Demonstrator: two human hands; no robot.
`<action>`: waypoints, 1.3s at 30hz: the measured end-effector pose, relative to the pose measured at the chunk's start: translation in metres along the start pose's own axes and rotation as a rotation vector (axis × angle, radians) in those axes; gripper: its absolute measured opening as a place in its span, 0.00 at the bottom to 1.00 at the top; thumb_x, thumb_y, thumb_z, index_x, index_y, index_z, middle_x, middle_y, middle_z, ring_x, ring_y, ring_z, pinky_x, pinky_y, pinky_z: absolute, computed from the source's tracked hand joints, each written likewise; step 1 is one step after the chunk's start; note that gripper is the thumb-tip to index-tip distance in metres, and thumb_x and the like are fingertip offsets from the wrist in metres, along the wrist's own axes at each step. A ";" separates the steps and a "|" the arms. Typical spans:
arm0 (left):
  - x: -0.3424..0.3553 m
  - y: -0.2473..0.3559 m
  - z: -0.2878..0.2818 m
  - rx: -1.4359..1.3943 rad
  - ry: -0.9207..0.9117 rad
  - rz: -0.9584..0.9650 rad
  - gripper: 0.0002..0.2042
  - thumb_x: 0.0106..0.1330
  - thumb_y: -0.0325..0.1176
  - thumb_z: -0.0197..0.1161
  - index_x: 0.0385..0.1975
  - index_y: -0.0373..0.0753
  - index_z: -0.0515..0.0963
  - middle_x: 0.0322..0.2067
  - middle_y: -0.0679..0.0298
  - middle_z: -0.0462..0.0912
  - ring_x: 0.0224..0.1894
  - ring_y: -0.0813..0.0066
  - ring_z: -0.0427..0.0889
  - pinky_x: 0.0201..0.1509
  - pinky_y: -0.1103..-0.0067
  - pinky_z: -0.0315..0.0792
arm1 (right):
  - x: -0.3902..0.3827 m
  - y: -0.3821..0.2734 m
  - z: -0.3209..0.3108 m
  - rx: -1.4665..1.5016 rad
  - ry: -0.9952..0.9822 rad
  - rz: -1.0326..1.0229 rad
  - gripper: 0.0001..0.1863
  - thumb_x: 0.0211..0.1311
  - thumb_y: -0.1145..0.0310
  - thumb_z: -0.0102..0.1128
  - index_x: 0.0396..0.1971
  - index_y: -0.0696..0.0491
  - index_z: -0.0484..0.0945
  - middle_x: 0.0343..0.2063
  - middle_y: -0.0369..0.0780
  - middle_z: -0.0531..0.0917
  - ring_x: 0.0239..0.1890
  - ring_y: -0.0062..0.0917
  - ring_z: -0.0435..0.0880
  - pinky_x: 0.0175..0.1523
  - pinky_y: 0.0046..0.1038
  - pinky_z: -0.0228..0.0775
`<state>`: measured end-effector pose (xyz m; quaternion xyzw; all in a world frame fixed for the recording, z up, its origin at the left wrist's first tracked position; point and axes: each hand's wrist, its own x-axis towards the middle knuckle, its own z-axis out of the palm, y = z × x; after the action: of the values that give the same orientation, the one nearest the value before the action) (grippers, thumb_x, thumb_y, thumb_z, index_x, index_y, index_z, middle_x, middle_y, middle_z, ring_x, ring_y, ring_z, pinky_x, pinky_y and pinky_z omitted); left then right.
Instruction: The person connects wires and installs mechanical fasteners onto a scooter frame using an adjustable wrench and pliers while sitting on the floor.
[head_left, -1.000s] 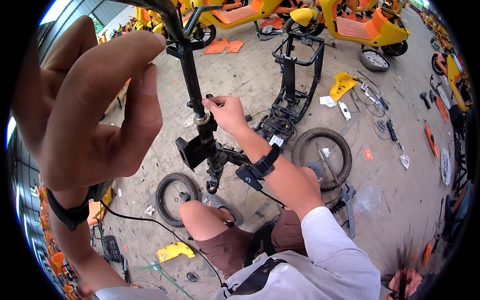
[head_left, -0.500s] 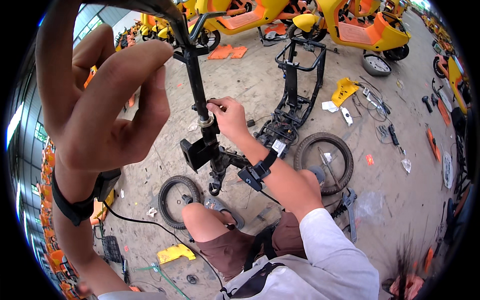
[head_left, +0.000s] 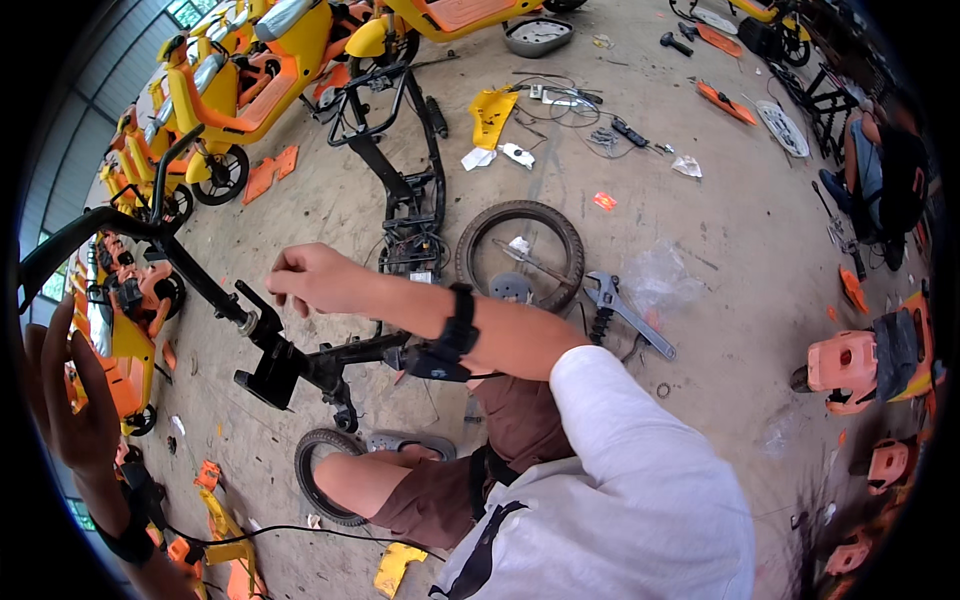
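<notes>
From the head view we see our right hand pinched shut with the fingertips drawn together, hovering just above the black steering stem of a stripped scooter frame. Whether it grips a small part we cannot tell; it does not clasp the stem itself. Our left hand is raised at the left edge, fingers spread and holding nothing.

The stem with its black handlebar already stands in the head of the frame, which lies tilted in front of our knees, with a small front wheel beside our leg. We judge the front end as partly assembled. A loose tyre lies on the concrete floor, a large wrench just beside it, and a second bare frame beyond, so much work looks left.
</notes>
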<state>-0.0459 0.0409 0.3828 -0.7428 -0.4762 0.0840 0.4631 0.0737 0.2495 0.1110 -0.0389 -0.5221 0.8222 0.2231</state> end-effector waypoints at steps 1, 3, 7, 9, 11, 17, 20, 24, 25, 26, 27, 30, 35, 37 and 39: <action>-0.001 0.003 0.001 -0.024 -0.001 0.002 0.16 0.64 0.19 0.62 0.53 0.32 0.77 0.44 0.60 0.84 0.35 0.74 0.79 0.40 0.79 0.75 | -0.032 -0.016 -0.015 -0.074 -0.081 0.078 0.13 0.64 0.63 0.58 0.42 0.57 0.75 0.28 0.36 0.83 0.21 0.16 0.77 0.23 0.18 0.64; -0.006 0.013 0.001 -0.052 -0.022 -0.009 0.18 0.65 0.18 0.60 0.55 0.33 0.75 0.47 0.56 0.82 0.43 0.67 0.80 0.44 0.76 0.76 | -0.088 -0.033 -0.055 -0.084 -0.064 0.192 0.14 0.66 0.60 0.58 0.39 0.57 0.78 0.27 0.36 0.82 0.20 0.16 0.76 0.23 0.18 0.63; -0.044 0.040 -0.004 -0.058 -0.117 -0.059 0.17 0.65 0.15 0.54 0.54 0.26 0.71 0.54 0.40 0.74 0.54 0.46 0.78 0.55 0.62 0.76 | -0.211 -0.011 -0.176 -0.136 0.455 0.294 0.18 0.66 0.56 0.59 0.27 0.57 0.79 0.21 0.34 0.79 0.19 0.14 0.72 0.21 0.20 0.60; -0.047 0.073 -0.012 -0.186 -0.222 -0.057 0.16 0.63 0.15 0.55 0.52 0.24 0.71 0.50 0.40 0.77 0.51 0.44 0.79 0.53 0.58 0.75 | -0.274 0.009 -0.213 -0.334 0.695 0.360 0.19 0.65 0.56 0.60 0.26 0.59 0.79 0.20 0.34 0.78 0.18 0.15 0.73 0.21 0.22 0.61; -0.060 0.103 -0.017 -0.340 -0.408 -0.081 0.13 0.60 0.15 0.57 0.46 0.23 0.72 0.45 0.41 0.80 0.48 0.44 0.80 0.50 0.57 0.74 | -0.342 0.032 -0.224 -0.502 0.850 0.394 0.18 0.64 0.57 0.60 0.27 0.59 0.79 0.18 0.35 0.78 0.16 0.18 0.73 0.22 0.23 0.63; -0.054 0.179 -0.008 -0.741 -0.435 -0.159 0.10 0.52 0.17 0.64 0.30 0.33 0.70 0.28 0.55 0.77 0.29 0.56 0.77 0.32 0.67 0.70 | -0.527 0.157 -0.263 -0.591 1.058 0.970 0.17 0.59 0.56 0.58 0.28 0.57 0.81 0.22 0.37 0.83 0.18 0.22 0.80 0.19 0.25 0.67; -0.071 0.195 -0.005 -0.855 -0.391 -0.333 0.10 0.51 0.18 0.66 0.27 0.35 0.70 0.24 0.60 0.77 0.25 0.63 0.77 0.28 0.72 0.68 | -0.573 0.210 -0.253 -0.557 1.115 1.076 0.16 0.56 0.60 0.58 0.27 0.59 0.82 0.24 0.40 0.84 0.22 0.26 0.85 0.23 0.29 0.74; -0.088 0.211 -0.011 -1.076 -0.315 -0.553 0.07 0.53 0.19 0.66 0.25 0.33 0.74 0.20 0.59 0.77 0.21 0.64 0.77 0.26 0.74 0.68 | -0.604 0.239 -0.241 -0.650 1.054 1.221 0.15 0.55 0.63 0.58 0.31 0.60 0.83 0.26 0.41 0.85 0.25 0.28 0.87 0.28 0.32 0.79; -0.089 0.217 -0.014 -1.102 -0.307 -0.575 0.06 0.53 0.18 0.66 0.26 0.33 0.75 0.20 0.59 0.77 0.21 0.63 0.77 0.25 0.73 0.68 | -0.604 0.241 -0.238 -0.677 1.041 1.227 0.15 0.55 0.63 0.58 0.31 0.60 0.83 0.25 0.41 0.85 0.24 0.28 0.87 0.28 0.31 0.79; -0.093 0.221 -0.016 -1.129 -0.299 -0.597 0.06 0.53 0.17 0.65 0.27 0.34 0.76 0.20 0.59 0.77 0.21 0.62 0.77 0.24 0.73 0.68 | -0.603 0.243 -0.237 -0.704 1.028 1.232 0.15 0.55 0.63 0.58 0.31 0.60 0.84 0.25 0.41 0.85 0.24 0.27 0.87 0.28 0.31 0.79; -0.101 0.223 -0.018 -1.156 -0.340 -0.595 0.04 0.56 0.18 0.63 0.31 0.32 0.78 0.23 0.58 0.80 0.23 0.63 0.80 0.26 0.75 0.72 | -0.591 0.241 -0.235 -0.730 1.037 1.182 0.15 0.54 0.63 0.57 0.29 0.61 0.84 0.22 0.43 0.85 0.22 0.29 0.86 0.28 0.31 0.79; -0.108 0.238 -0.019 -1.434 -0.467 -0.863 0.02 0.64 0.21 0.59 0.34 0.30 0.77 0.29 0.56 0.84 0.26 0.67 0.83 0.28 0.77 0.76 | -0.568 0.228 -0.229 -0.788 1.019 1.068 0.17 0.56 0.61 0.56 0.26 0.62 0.84 0.19 0.43 0.85 0.19 0.29 0.84 0.27 0.31 0.77; -0.143 0.289 0.040 -1.952 0.344 -1.614 0.12 0.75 0.32 0.50 0.50 0.32 0.71 0.36 0.54 0.83 0.24 0.71 0.82 0.22 0.80 0.75 | -0.519 0.222 -0.232 -0.957 0.934 0.862 0.19 0.60 0.58 0.56 0.27 0.60 0.84 0.18 0.43 0.84 0.21 0.31 0.85 0.32 0.32 0.75; -0.164 0.304 0.068 -2.027 0.585 -1.938 0.12 0.74 0.34 0.52 0.50 0.33 0.71 0.33 0.60 0.82 0.21 0.75 0.79 0.20 0.82 0.70 | -0.489 0.207 -0.220 -1.008 0.875 0.907 0.21 0.58 0.55 0.57 0.29 0.61 0.84 0.21 0.47 0.84 0.26 0.37 0.86 0.35 0.35 0.75; -0.172 0.315 0.092 -2.119 0.767 -2.201 0.12 0.73 0.35 0.54 0.50 0.36 0.72 0.29 0.68 0.79 0.21 0.82 0.71 0.20 0.86 0.61 | -0.489 0.211 -0.230 -1.147 0.717 0.862 0.24 0.57 0.52 0.58 0.31 0.62 0.84 0.25 0.51 0.84 0.32 0.42 0.86 0.39 0.38 0.75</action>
<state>0.0086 -0.0749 0.0352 -0.0040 0.4608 0.8251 0.3270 0.5119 0.1688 -0.2606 -0.6077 -0.6987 0.3771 -0.0148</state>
